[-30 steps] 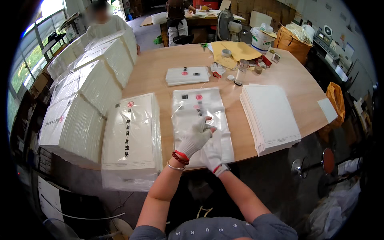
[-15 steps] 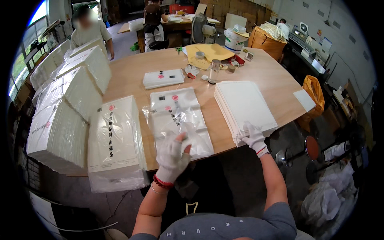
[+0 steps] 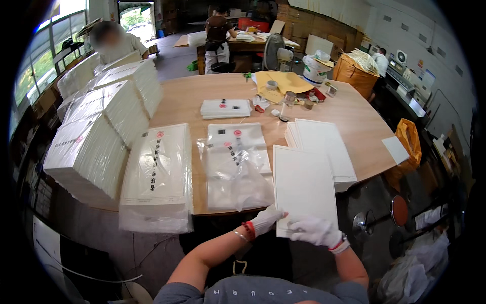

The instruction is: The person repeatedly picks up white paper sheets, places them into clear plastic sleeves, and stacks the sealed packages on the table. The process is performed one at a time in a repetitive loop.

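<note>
A bundle of white paper [image 3: 305,187], thin and rectangular, lies tilted off the front of the table, partly over the paper stack [image 3: 336,147]. My left hand [image 3: 268,220], in a white glove, pinches its near left edge. My right hand [image 3: 316,232], also gloved, is closed on its near right corner; some fingers are hidden behind or over the paper. Left of it lie clear printed plastic bags [image 3: 238,167] with a red stamp mark. Further left sits a plastic-wrapped paper pack [image 3: 156,169].
Tall wrapped paper stacks [image 3: 86,152] line the table's left side. Folded bags [image 3: 225,108], a glass jar [image 3: 287,105], tape and yellow paper [image 3: 283,83] lie toward the far side. A stool [image 3: 399,211] stands at right. Another person [image 3: 114,43] is at far left.
The right hand has drawn a bundle of paper off the stack toward me. My left hand has left the plastic bags and moved right to grip its edge. The view has shifted slightly.
</note>
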Action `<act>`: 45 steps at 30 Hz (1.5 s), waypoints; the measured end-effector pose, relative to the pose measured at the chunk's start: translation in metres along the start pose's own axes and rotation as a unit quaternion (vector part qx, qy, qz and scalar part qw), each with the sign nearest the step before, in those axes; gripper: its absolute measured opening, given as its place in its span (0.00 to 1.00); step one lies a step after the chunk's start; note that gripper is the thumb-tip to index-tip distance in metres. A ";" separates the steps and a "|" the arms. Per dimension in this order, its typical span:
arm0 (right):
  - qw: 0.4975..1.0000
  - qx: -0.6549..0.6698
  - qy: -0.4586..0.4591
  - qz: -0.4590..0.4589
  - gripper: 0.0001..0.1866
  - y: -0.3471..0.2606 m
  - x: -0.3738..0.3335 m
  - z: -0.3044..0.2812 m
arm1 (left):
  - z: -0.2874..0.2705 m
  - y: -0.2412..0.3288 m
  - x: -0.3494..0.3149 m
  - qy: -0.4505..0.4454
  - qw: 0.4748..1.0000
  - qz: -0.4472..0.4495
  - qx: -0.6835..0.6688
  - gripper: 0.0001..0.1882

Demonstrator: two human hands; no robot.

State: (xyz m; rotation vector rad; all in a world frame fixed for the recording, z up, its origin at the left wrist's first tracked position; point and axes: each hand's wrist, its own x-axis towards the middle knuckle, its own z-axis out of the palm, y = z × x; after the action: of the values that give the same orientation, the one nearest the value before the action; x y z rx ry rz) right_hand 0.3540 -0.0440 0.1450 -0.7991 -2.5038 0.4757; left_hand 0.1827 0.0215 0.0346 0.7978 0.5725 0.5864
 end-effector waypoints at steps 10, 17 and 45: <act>0.719 0.464 0.431 0.286 0.22 -0.002 -0.012 0.090 | 0.041 -0.004 -0.055 0.091 0.716 0.153 0.675 0.46; 0.841 0.183 0.416 0.294 0.22 0.015 -0.007 0.079 | 0.013 0.039 -0.068 0.189 0.628 0.365 0.661 0.43; 0.843 -0.138 0.054 0.517 0.25 0.139 0.058 0.139 | -0.182 0.008 -0.051 0.469 0.594 0.309 0.576 0.24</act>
State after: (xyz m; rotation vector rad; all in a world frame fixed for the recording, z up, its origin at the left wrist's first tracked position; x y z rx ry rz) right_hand 0.3013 0.0737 -0.0148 -2.2194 -1.8431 0.3667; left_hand 0.0238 0.0795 -0.0499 1.9927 1.8015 1.3405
